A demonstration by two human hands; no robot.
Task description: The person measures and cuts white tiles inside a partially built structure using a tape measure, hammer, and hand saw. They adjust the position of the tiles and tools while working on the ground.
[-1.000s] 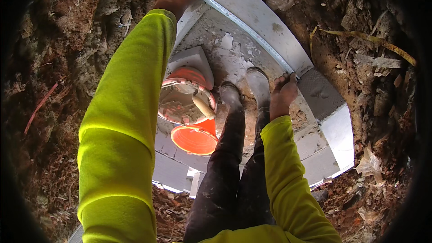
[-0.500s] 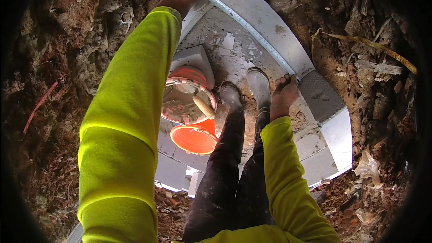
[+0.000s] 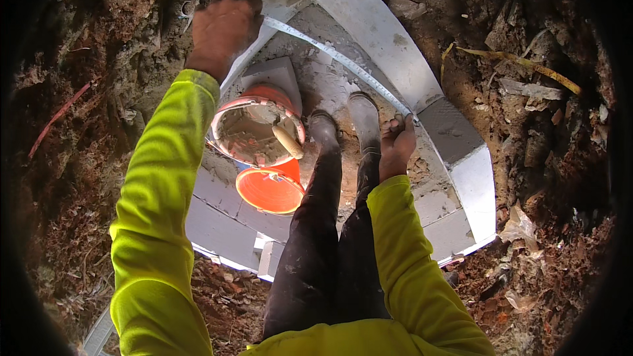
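My left hand point(image 3: 227, 29) is closed at one end of a white tape measure point(image 3: 336, 57), over the left block wall near the far corner. Its fingers are partly hidden, and the tape's case does not show. From there the blade runs across the enclosure in a slight curve. My right hand point(image 3: 397, 148) pinches the other end between thumb and fingers, beside the grey end of a block point(image 3: 455, 132). Below the tape, the far-right wall point(image 3: 369, 16) of pale blocks has mortar smears on it.
Left of my boots point(image 3: 364, 115) stands a bucket of wet mortar point(image 3: 250, 135) with a wooden tool handle point(image 3: 287, 142) in it. An orange bucket point(image 3: 269, 191) lies nearer. Rough earth point(image 3: 541, 151) surrounds the walls; a yellow strap point(image 3: 521, 60) lies right.
My left hand has moved left and nearer, off the far corner. The tape has come away from the wall's inner edge and bows slightly. My right hand still grips its end.
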